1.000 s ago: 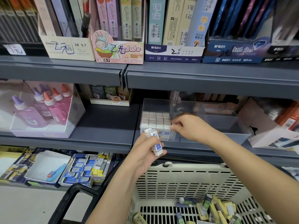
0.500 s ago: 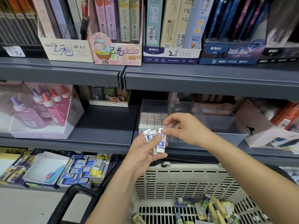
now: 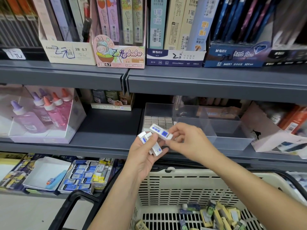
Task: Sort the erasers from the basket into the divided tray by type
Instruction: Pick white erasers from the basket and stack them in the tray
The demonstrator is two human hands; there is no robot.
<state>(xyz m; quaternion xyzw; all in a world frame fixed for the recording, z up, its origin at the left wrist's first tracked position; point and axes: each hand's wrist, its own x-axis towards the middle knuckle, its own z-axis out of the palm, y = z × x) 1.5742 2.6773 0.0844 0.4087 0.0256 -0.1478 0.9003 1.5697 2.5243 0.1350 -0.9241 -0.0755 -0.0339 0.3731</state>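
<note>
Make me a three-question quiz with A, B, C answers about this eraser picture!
1. Where in the clear tray are the stacked erasers? A left compartment, B right compartment, C none
2. What colour is the basket? A red, B cream, C blue
3. What is the right hand doing? A lying flat, B gripping a bottle, C pinching one eraser

Answers: 1 A, the stack sits at the tray's left end. 2 B, its slotted wall is cream. 3 C, thumb and fingers pinch a white-and-blue eraser.
</note>
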